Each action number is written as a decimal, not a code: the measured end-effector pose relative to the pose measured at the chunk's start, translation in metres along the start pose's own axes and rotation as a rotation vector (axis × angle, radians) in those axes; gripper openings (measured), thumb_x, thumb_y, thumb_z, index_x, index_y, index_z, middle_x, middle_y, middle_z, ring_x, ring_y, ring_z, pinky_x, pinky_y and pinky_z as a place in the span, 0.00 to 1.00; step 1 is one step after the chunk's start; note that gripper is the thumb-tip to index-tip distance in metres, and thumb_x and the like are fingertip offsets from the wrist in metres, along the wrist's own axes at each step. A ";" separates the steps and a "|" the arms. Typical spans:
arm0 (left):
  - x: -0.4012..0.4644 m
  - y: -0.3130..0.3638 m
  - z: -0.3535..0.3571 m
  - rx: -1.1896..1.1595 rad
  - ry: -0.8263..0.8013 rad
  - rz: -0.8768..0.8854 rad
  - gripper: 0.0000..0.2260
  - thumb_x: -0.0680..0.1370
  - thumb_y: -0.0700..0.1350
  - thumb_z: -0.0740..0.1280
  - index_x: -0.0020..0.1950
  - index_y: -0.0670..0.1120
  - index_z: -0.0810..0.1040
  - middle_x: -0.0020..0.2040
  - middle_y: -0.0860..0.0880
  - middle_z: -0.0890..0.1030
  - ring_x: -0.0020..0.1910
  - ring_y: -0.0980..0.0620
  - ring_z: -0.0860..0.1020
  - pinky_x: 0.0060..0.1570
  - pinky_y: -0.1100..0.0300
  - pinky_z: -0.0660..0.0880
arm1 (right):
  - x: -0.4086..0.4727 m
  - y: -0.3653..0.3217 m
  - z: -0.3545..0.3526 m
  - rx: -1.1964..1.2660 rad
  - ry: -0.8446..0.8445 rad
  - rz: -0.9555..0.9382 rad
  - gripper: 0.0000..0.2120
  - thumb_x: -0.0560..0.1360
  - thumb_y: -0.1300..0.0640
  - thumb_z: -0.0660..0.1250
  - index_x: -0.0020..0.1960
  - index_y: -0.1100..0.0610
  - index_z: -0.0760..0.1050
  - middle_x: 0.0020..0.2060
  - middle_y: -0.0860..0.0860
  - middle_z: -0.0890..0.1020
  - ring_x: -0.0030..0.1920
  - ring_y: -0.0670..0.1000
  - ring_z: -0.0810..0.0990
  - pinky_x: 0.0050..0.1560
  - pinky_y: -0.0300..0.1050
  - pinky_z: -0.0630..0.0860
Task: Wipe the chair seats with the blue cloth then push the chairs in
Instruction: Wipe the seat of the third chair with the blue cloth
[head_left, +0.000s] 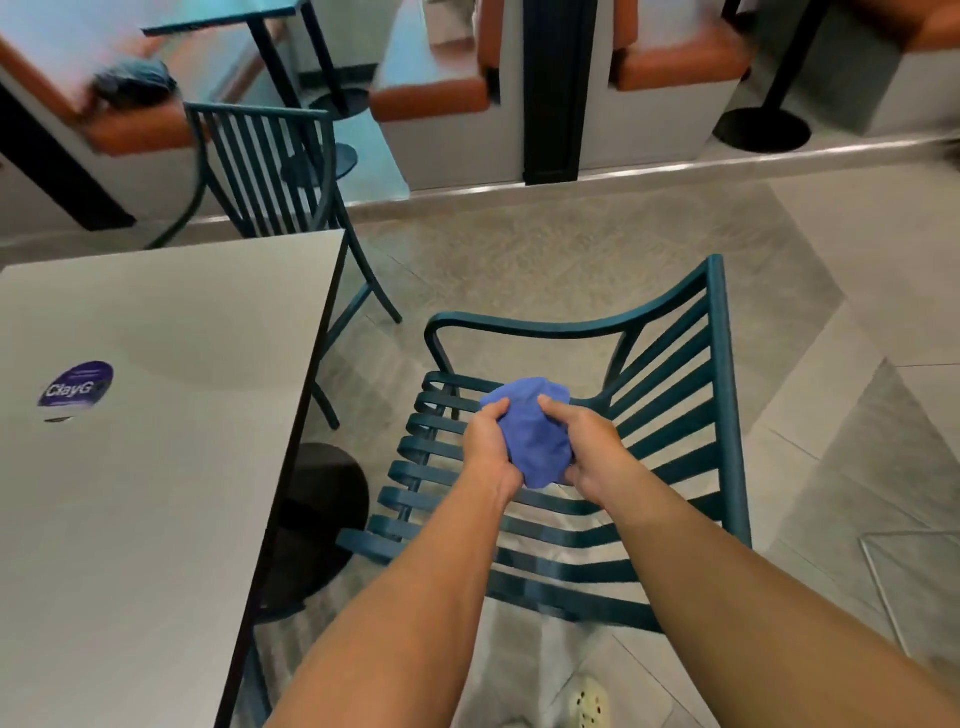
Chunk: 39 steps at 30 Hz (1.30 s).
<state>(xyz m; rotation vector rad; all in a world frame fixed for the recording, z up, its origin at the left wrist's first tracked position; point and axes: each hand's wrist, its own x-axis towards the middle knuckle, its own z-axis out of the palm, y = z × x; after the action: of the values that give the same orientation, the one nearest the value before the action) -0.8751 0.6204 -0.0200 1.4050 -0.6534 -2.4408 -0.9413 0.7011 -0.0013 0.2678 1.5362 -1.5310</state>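
left hand (488, 441) and right hand (584, 447) squeezing a bunched blue cloth (527, 434) above a teal chair seat (467, 499), grey table (156, 467) beside it, second teal chair (270, 171) behind

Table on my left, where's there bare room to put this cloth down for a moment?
Most of the table is bare: the whole stretch between the round sticker and the edge beside the chair. The chair seat is slatted with gaps, and both hands hold the cloth over it.
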 end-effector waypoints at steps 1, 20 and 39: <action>-0.004 0.002 0.004 -0.007 -0.010 0.004 0.15 0.79 0.50 0.62 0.51 0.39 0.81 0.44 0.39 0.85 0.38 0.41 0.84 0.46 0.51 0.79 | -0.007 -0.003 0.001 0.026 0.003 -0.006 0.19 0.75 0.53 0.72 0.60 0.63 0.77 0.54 0.60 0.83 0.52 0.60 0.84 0.58 0.59 0.79; -0.023 -0.035 0.181 0.156 0.041 0.227 0.16 0.72 0.41 0.72 0.59 0.37 0.79 0.53 0.37 0.83 0.50 0.37 0.83 0.52 0.39 0.79 | 0.001 -0.141 -0.122 -0.174 0.046 -0.207 0.14 0.71 0.60 0.73 0.55 0.61 0.78 0.53 0.62 0.82 0.53 0.62 0.82 0.58 0.61 0.78; 0.087 -0.055 0.360 0.017 0.239 0.437 0.14 0.71 0.39 0.75 0.55 0.46 0.79 0.47 0.44 0.84 0.44 0.45 0.84 0.42 0.52 0.81 | 0.108 -0.322 -0.263 -0.594 -0.196 -0.266 0.12 0.76 0.48 0.70 0.50 0.56 0.79 0.42 0.53 0.83 0.38 0.53 0.79 0.40 0.46 0.76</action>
<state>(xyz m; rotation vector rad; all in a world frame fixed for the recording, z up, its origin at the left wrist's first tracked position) -1.2297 0.7232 0.0440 1.3608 -0.8237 -1.9031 -1.3445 0.8194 0.0878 -0.4277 1.8329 -1.1777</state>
